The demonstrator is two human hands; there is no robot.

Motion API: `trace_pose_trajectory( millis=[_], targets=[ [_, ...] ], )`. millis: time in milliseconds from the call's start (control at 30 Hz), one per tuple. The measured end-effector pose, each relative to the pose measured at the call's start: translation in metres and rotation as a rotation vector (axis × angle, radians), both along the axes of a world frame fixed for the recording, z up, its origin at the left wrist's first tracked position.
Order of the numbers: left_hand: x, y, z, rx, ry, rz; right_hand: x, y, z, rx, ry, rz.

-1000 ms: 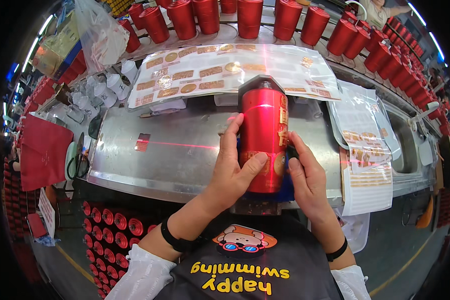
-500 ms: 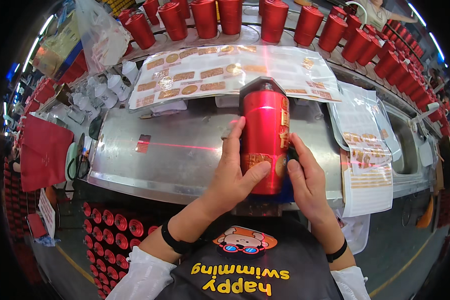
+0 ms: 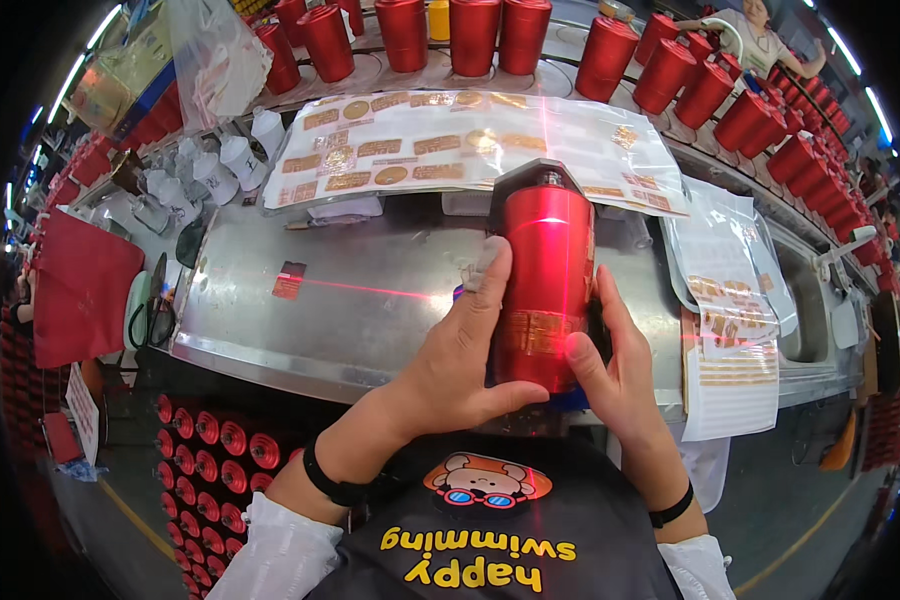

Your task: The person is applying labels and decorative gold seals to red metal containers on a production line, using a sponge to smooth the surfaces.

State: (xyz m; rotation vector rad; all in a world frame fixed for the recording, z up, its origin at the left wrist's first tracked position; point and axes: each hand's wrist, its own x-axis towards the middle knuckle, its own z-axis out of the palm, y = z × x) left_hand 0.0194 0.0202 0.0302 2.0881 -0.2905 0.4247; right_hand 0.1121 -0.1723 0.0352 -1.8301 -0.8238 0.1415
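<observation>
A glossy red metal bottle (image 3: 548, 260) stands tilted in front of me, its upper end against a dark angular holder (image 3: 540, 172). Gold decals (image 3: 536, 332) wrap its lower part, and a red laser line crosses it. My left hand (image 3: 455, 350) closes along the bottle's left side, thumb low across its base, with a grey cover on one fingertip. From the right, my right hand (image 3: 620, 375) presses its thumb to the decal area while its fingers lie along the side. The bottle partly hides the fingers of both hands.
Decal sheets (image 3: 370, 165) lie behind the bottle; more sheets (image 3: 735, 390) hang at the right beside a sink (image 3: 805, 335). Red bottles (image 3: 475, 38) line a conveyor at the back. Scissors (image 3: 153, 318) lie left. Another person (image 3: 760, 45) is far right.
The bottle has turned about its length, so the raised gold lettering on its right side has gone out of sight. My hands have shifted slightly right. The conveyor bottles have moved right.
</observation>
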Motion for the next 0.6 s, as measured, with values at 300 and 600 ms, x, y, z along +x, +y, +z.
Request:
trace_pose_trajectory(
  millis=[300, 600],
  targets=[
    [0.008, 0.001, -0.036, -0.488, 0.068, 0.077, 0.002, 0.004, -0.001, 0.007, 0.066, 0.008],
    [0.011, -0.006, -0.04, -0.575, 0.155, 0.073, 0.002, 0.006, -0.004, 0.021, 0.089, -0.001]
  ],
)
